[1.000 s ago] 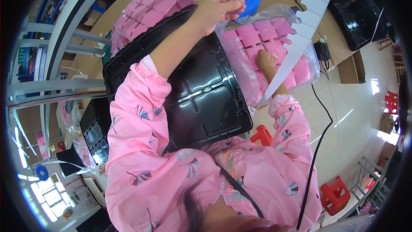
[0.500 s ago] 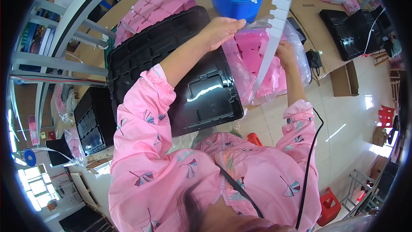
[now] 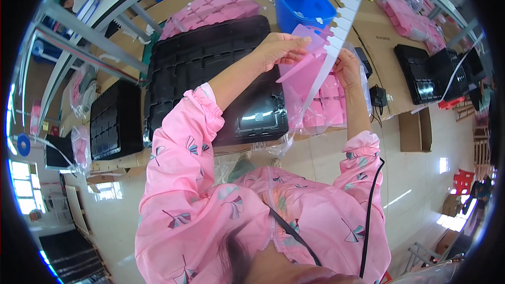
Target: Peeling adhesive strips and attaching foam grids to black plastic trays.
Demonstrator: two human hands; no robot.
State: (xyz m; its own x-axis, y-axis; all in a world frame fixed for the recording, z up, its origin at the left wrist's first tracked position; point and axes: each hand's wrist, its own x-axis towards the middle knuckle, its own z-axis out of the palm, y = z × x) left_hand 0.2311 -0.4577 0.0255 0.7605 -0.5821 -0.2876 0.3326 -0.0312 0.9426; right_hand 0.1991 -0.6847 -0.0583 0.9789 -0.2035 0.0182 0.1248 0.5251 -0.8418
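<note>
A thin pink sheet (image 3: 301, 75) is lifted at a tilt, its left edge pinched between the thumb and fingers of my left hand (image 3: 284, 50). My right hand (image 3: 347, 69) is closed, fingers curled together, just right of the sheet. A white toothed strip (image 3: 336, 42) crosses in front and hides what those fingers grip. Below the sheet lie pink moulded pieces with square pockets (image 3: 331, 106), in a clear plastic bag (image 3: 363, 87). Left of them, under my left forearm, is a large black ribbed plastic tray (image 3: 205, 63).
A blue bin (image 3: 300, 8) with white scraps stands beyond my hands. More pink moulded sheets (image 3: 218, 8) lie behind the black tray. Black trays (image 3: 418, 76) sit at the right, near a black power adapter (image 3: 377, 94). A metal frame (image 3: 100, 47) rises at the left.
The pink sheet has come up from the bag and now stands tilted in my left hand, uncovering the pocketed pieces. My left hand has moved slightly right and down; the view has shifted.
</note>
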